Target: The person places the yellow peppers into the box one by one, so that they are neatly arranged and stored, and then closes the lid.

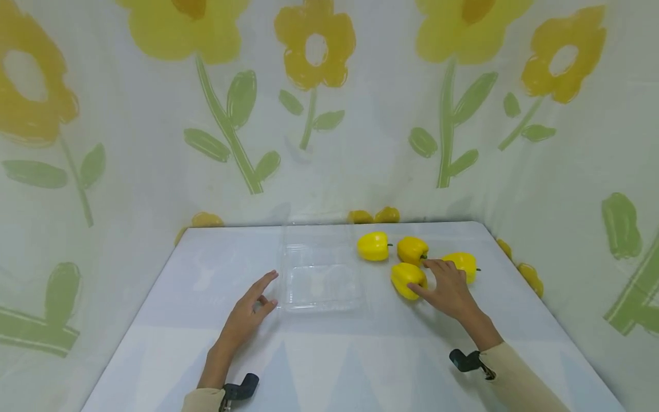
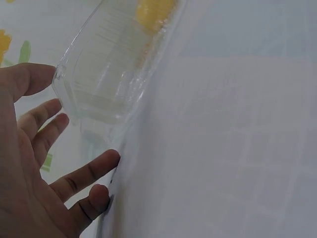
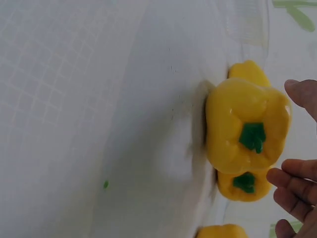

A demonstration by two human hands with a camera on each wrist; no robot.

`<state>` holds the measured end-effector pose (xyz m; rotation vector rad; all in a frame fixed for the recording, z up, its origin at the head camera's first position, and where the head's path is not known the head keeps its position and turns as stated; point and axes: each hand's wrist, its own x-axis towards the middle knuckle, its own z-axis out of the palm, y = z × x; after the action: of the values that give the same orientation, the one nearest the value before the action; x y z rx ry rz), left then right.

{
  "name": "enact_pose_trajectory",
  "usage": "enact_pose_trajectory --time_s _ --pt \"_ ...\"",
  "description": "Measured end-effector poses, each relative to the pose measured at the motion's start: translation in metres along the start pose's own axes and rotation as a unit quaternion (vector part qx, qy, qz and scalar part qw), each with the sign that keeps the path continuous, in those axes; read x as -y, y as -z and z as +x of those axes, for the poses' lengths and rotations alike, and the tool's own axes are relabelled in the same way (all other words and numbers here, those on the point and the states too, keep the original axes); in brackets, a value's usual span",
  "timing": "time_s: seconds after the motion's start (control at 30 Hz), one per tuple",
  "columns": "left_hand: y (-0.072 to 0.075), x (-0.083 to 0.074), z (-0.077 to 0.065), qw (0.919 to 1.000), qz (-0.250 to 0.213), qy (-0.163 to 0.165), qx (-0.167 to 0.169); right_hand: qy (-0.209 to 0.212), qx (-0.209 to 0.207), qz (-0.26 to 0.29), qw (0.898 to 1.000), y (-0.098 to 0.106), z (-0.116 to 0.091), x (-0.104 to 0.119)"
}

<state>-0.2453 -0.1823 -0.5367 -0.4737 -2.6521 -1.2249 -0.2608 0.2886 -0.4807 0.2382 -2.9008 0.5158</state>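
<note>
A clear plastic clamshell box stands with its lid raised on the white table. At its left side is my left hand, fingers spread and loosely bent. In the left wrist view a fingertip of that hand meets the rim of the box; whether it presses there I cannot tell. My right hand reaches around the nearest yellow bell pepper, thumb and fingers apart. In the right wrist view a gap shows between the fingers and this green-stemmed pepper.
Three more yellow bell peppers lie behind and beside it: one near the box, another just behind, and a third beyond my right hand. A small green bit lies on the table. Flower-printed cloth surrounds the table.
</note>
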Motion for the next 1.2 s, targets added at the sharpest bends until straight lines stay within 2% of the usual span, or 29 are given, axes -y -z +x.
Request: enact_pose_trajectory --time_s 0.17,0.53,0.83,1.2 --pt "0.000 0.000 -0.001 0.9999 0.003 -0.014 0.004 0.006 0.004 -0.011 1.000 -0.005 0.004 0.005" --pt "-0.003 0.004 -0.001 0.9995 0.029 -0.009 0.005 -0.010 0.026 -0.026 0.999 -0.010 0.009 0.011" --pt "-0.002 0.002 -0.001 0.9997 0.023 -0.002 0.008 -0.008 0.029 -0.003 1.000 -0.006 0.013 0.015" --pt "-0.002 0.005 0.000 0.9996 0.021 -0.015 0.005 -0.004 0.021 0.038 0.999 0.009 0.018 0.023"
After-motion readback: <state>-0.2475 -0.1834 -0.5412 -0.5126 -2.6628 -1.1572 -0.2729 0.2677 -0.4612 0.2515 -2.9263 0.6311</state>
